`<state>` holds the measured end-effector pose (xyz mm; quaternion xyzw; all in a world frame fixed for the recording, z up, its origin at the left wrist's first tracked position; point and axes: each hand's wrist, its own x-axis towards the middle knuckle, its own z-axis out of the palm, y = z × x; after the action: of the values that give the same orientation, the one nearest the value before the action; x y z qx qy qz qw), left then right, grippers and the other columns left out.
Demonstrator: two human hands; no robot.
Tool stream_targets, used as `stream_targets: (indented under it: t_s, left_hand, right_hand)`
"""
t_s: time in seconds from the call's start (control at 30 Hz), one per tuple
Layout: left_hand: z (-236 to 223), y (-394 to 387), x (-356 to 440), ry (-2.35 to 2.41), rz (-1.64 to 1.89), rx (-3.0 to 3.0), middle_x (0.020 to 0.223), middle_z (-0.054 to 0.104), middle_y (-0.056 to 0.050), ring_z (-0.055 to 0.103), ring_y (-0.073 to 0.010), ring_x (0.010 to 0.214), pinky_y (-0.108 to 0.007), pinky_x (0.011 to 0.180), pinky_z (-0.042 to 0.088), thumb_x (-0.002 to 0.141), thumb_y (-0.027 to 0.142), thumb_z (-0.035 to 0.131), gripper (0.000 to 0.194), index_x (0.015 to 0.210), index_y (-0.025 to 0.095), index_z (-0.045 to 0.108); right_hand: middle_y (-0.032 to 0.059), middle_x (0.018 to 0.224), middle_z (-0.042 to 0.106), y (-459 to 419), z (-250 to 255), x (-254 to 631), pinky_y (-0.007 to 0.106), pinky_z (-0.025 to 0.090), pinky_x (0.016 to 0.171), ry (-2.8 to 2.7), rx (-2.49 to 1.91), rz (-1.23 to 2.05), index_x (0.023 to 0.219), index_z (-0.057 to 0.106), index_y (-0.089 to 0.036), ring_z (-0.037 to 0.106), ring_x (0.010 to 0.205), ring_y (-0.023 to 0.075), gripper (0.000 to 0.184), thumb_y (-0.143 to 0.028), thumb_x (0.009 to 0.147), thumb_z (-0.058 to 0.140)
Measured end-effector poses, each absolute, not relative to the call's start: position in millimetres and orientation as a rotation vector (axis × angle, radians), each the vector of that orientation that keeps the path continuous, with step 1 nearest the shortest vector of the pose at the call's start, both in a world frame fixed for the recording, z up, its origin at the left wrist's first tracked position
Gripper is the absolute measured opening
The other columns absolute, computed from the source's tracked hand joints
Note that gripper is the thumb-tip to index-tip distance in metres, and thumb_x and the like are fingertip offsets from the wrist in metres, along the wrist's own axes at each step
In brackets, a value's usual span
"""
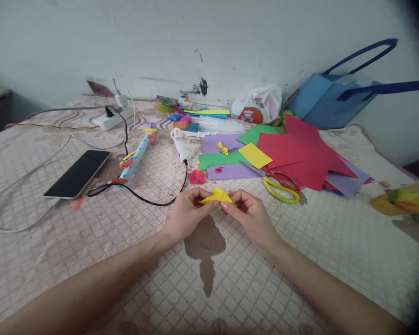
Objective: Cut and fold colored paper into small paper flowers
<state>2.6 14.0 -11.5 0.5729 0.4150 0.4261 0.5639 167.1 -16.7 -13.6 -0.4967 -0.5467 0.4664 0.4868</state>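
Observation:
A small folded piece of yellow paper [218,195] is held between both hands, above the patterned tablecloth. My left hand [189,211] pinches its left side with thumb and fingers. On the other side, my right hand [250,215] pinches the right edge, the two thumbs almost meeting in front. Just beyond the hands lies a red paper flower shape [197,177]. A yellow paper bow [222,148] rests on purple and green sheets farther back. Scissors [281,187] with yellow and red handles lie to the right of my right hand.
A glue gun [180,145] with a black cord stands behind my left hand. Farther left are a phone [78,174], a decorated blue strip [136,158] and a power strip [114,117]. Red sheets [293,160], a plastic bag [258,104] and a blue bag [330,100] occupy the back right.

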Motion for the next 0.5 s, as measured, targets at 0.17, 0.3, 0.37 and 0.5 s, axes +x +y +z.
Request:
stream_targets:
  t_s: [0.17,0.3,0.37,0.5]
  left_hand:
    - [-10.8,13.3,3.8,0.961,0.993,1.272,0.06,0.056,0.002,0.048,-0.0067,0.053,-0.019,0.049,0.037,0.069,0.03,0.072,0.022,0.066,0.014,0.057]
    - [-11.4,12.5,5.4,0.956,1.023,1.212,0.059,0.055,0.003,0.049,-0.0063,0.053,-0.019,0.05,0.038,0.066,0.027,0.073,0.023,0.063,0.014,0.055]
    - [-12.3,11.5,6.3,0.941,1.029,1.189,0.062,0.057,0.003,0.052,-0.0068,0.055,-0.019,0.052,0.04,0.065,0.026,0.074,0.023,0.066,0.014,0.055]
    - [-13.3,9.5,7.7,0.894,1.037,1.145,0.07,0.062,0.001,0.058,-0.0092,0.063,-0.021,0.059,0.046,0.066,0.024,0.074,0.023,0.072,0.015,0.054]
  right_hand:
    - [-0.0031,0.066,0.048,-17.6,-13.0,165.1,0.025,0.036,0.057,-1.38,-1.229,1.08,0.064,0.047,-0.019,0.044,0.063,0.0112,0.023,-0.027,0.078,0.064]
    - [-0.0019,0.07,0.052,-18.4,-11.3,164.0,0.025,0.039,0.059,-1.349,-1.235,1.119,0.07,0.052,-0.019,0.048,0.065,0.0116,0.018,-0.031,0.078,0.064]
    - [-0.0017,0.074,0.054,-17.9,-11.4,163.5,0.026,0.043,0.062,-1.273,-1.228,1.151,0.079,0.052,-0.02,0.051,0.068,0.0124,0.017,-0.03,0.077,0.065]
    - [-0.0025,0.075,0.055,-16.8,-12.0,163.0,0.027,0.046,0.064,-1.228,-1.205,1.178,0.093,0.051,-0.023,0.054,0.069,0.0129,0.024,-0.028,0.075,0.066]
